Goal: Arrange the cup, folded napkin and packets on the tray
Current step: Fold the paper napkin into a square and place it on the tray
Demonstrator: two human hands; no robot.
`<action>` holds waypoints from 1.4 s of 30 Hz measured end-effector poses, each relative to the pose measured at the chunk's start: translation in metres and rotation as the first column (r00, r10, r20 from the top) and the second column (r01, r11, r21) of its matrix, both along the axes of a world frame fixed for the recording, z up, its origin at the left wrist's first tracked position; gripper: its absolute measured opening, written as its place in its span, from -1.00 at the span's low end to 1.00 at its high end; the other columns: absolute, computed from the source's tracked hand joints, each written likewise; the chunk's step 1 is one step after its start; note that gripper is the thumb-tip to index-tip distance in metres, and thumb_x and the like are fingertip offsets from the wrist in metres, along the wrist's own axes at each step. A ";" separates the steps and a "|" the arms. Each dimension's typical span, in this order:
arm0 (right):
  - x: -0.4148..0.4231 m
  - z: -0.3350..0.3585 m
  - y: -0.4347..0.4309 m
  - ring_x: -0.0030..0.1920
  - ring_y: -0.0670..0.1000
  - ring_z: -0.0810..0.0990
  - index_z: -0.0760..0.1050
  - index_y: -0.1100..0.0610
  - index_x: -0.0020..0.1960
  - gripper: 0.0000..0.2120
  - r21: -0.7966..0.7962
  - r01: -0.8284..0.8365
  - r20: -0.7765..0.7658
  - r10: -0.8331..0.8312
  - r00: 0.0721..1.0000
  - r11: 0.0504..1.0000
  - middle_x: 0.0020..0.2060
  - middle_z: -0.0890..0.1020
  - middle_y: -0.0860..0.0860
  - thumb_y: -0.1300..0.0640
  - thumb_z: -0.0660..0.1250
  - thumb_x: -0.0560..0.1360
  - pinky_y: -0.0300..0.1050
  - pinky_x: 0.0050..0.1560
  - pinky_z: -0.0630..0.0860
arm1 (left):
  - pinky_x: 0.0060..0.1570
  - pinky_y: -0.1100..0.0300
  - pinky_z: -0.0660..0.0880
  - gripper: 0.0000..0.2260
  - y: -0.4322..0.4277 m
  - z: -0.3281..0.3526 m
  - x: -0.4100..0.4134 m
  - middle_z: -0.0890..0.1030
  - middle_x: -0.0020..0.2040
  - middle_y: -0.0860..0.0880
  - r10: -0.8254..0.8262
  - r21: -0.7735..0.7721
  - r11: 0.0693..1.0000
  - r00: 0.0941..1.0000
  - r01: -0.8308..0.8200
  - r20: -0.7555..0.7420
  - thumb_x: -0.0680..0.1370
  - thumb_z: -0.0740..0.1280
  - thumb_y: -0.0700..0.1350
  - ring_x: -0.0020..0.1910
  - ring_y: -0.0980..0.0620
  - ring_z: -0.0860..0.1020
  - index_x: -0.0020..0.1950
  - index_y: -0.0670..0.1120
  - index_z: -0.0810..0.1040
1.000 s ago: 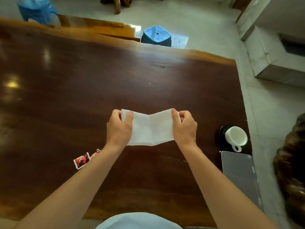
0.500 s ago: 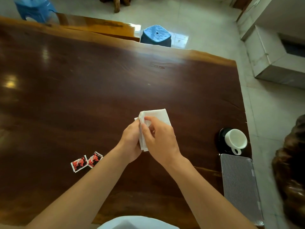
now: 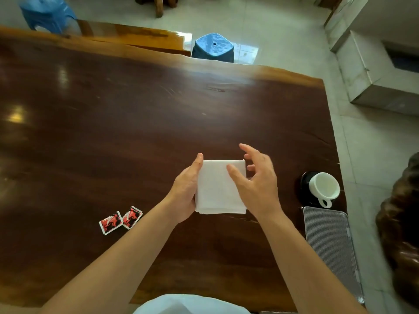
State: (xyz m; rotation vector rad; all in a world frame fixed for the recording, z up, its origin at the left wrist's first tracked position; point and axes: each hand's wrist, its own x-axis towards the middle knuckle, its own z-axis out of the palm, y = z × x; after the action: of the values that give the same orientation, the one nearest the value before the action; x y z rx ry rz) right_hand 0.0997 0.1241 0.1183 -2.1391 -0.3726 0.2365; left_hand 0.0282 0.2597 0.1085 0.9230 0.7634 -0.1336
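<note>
A white napkin (image 3: 216,188), folded into a square, rests in my left hand (image 3: 185,191), which cups its left edge from below. My right hand (image 3: 256,180) hovers over the napkin's right side with fingers spread, the thumb lying on the paper. Two red packets (image 3: 120,220) lie side by side on the table to the left of my left forearm. A white cup (image 3: 323,186) stands on a black saucer (image 3: 305,185) at the table's right edge. Just in front of it lies a grey ribbed tray (image 3: 328,243) with nothing on it.
The dark wooden table (image 3: 113,132) stretches far to the left and back. A blue stool (image 3: 213,48) stands beyond its far edge, another blue stool (image 3: 46,14) at top left. A dark carved wooden object (image 3: 401,223) is right of the tray.
The napkin, stretched open between both hands a second ago, has been folded into a square. My right hand has opened and lifted off it; my left hand now holds it.
</note>
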 end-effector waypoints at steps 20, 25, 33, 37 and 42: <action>-0.023 0.000 -0.022 0.05 0.14 0.67 0.51 -0.02 0.13 -0.72 0.204 0.155 -0.683 0.027 0.730 0.966 0.04 0.64 0.06 -0.18 0.17 0.62 0.17 0.06 0.66 | -0.08 0.15 0.67 -0.63 -0.006 0.018 -0.029 0.61 0.11 0.09 -0.473 0.621 0.741 0.855 0.255 0.214 0.46 0.55 -0.07 0.08 0.09 0.63 0.21 0.15 0.56; -0.028 -0.003 -0.022 0.01 0.08 0.68 0.49 -0.03 0.12 -0.73 0.163 0.088 -0.646 0.039 0.762 0.983 0.02 0.64 0.02 -0.18 0.16 0.62 0.05 0.03 0.67 | -0.25 0.26 0.62 -0.86 -0.007 0.013 -0.026 0.70 -0.04 0.08 -0.382 0.878 0.474 0.912 0.057 0.147 0.50 0.51 -0.17 -0.14 0.04 0.67 0.00 0.02 0.66; -0.023 0.000 -0.031 0.00 0.12 0.66 0.50 0.04 0.09 -0.74 0.199 0.188 -0.529 -0.056 0.847 0.962 -0.01 0.62 0.04 -0.13 0.19 0.62 0.06 -0.01 0.66 | -0.11 0.19 0.66 -0.75 -0.016 0.011 -0.028 0.74 -0.04 0.07 -0.192 0.766 0.626 0.923 -0.147 0.334 0.60 0.33 -0.32 0.00 0.04 0.70 0.02 -0.01 0.72; -0.020 0.004 -0.041 0.00 0.08 0.66 0.47 0.04 0.12 -0.79 0.291 0.191 -0.499 -0.022 0.866 0.937 0.01 0.62 0.01 -0.07 0.20 0.63 0.05 -0.05 0.69 | -0.05 0.03 0.66 -0.72 -0.022 0.028 -0.027 0.70 0.01 -0.18 0.100 0.097 0.986 0.950 -0.134 0.297 0.66 0.14 -0.30 -0.03 -0.10 0.69 -0.03 -0.17 0.65; -0.020 0.005 -0.050 0.01 0.11 0.65 0.46 -0.01 0.13 -0.86 0.330 0.126 -0.456 0.041 0.889 0.935 0.03 0.61 0.02 -0.02 0.23 0.62 0.06 -0.07 0.70 | -0.12 0.16 0.68 -0.87 -0.026 0.016 -0.029 0.66 0.07 -0.02 -0.145 0.555 0.831 0.975 0.028 0.168 0.56 0.42 -0.11 0.04 -0.02 0.67 0.11 -0.02 0.61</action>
State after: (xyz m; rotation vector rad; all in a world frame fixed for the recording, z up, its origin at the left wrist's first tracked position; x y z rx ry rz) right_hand 0.0793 0.0743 0.1231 -1.6681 -0.0788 0.5904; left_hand -0.0008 0.2332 0.1246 1.5013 0.5714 0.1122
